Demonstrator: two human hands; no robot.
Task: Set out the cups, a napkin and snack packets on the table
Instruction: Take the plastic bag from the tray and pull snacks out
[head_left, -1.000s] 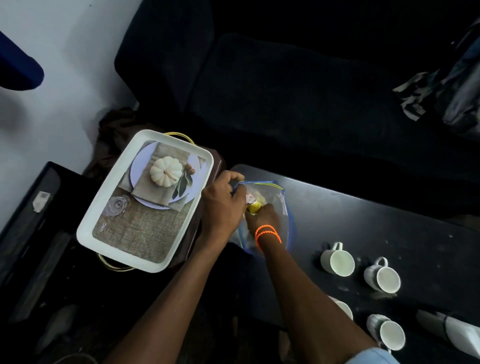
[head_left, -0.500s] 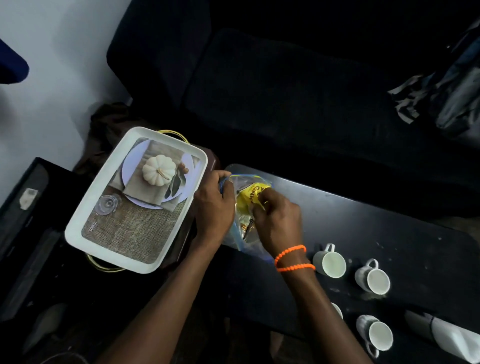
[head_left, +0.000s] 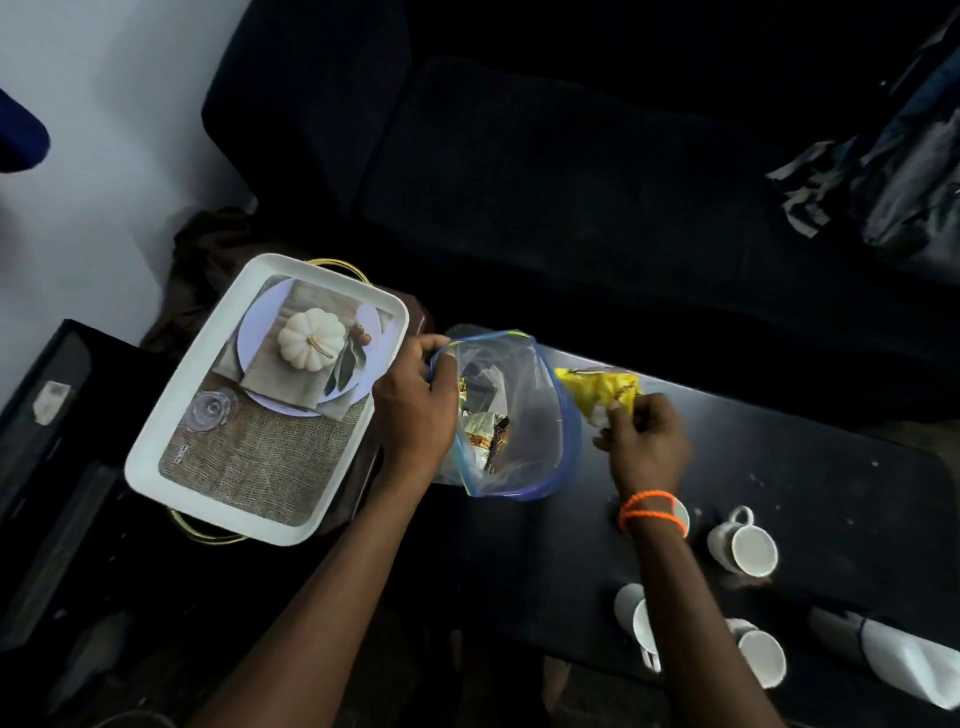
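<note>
A clear zip bag (head_left: 524, 431) with a blue rim stands open on the black table (head_left: 779, 467), with more snack packets (head_left: 483, 431) inside. My left hand (head_left: 415, 410) grips the bag's left rim. My right hand (head_left: 644, 447), wearing orange bands at the wrist, holds a yellow snack packet (head_left: 597, 392) just right of the bag, above the table. Several white cups stand near the table's front right, among them one cup (head_left: 743, 543) with its handle up and another cup (head_left: 761, 652) nearer me; my right forearm hides parts of two others.
A white tray (head_left: 171, 452) with a printed pumpkin picture sits left of the bag on a brown stand. A white folded thing (head_left: 904, 660) lies at the table's front right. A dark sofa (head_left: 571, 182) runs behind the table, with clothes (head_left: 883, 171) at its right.
My right hand has pulled the yellow packet out of the bag and carried it to the right. My left hand has kept hold of the bag's rim.
</note>
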